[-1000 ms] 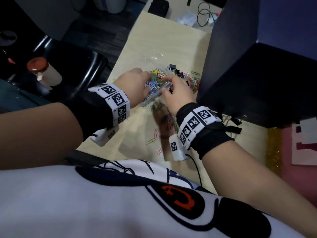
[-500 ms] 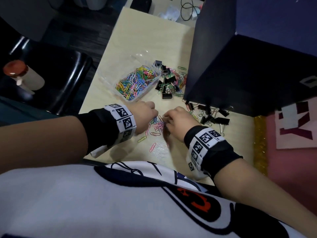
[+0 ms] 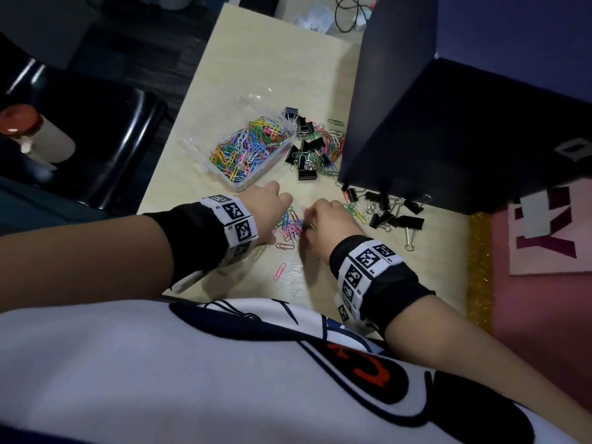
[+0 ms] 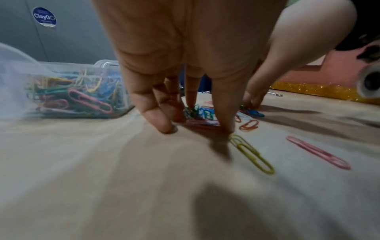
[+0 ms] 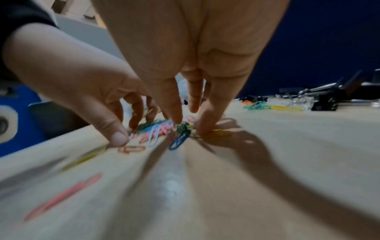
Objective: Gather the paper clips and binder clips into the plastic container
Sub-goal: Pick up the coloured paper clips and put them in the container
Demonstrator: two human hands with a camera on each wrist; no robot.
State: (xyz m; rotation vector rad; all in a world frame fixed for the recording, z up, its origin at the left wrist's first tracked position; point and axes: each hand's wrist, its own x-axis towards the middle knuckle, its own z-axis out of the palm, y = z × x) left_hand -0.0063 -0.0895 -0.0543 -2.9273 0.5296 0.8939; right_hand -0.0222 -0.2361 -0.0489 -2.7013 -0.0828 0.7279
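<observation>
The clear plastic container [image 3: 238, 186] stands mid-table, heaped with coloured paper clips [image 3: 248, 148]. A small loose pile of paper clips [image 3: 292, 226] lies on the table nearer me, between my two hands. My left hand [image 3: 278, 216] stands over its left side, thumb and fingertips [image 4: 225, 125] down on the table around the clips [image 4: 197, 113]. My right hand [image 3: 312, 221] pinches a tangle of clips [image 5: 184, 128] at the pile's right side. Black binder clips lie in two groups, one right of the container [image 3: 306, 155] and one right of my right hand [image 3: 392, 216].
A large dark blue box [image 3: 448, 123] rises at the right, close to both binder clip groups. Single clips lie near the table's front edge: yellow [image 4: 252, 153], pink [image 4: 317, 153], orange [image 4: 248, 125]. A black chair [image 3: 105, 139] stands left of the table.
A second ago both hands were up at the container. They have come down toward me to the loose pile and now close in on it from both sides.
</observation>
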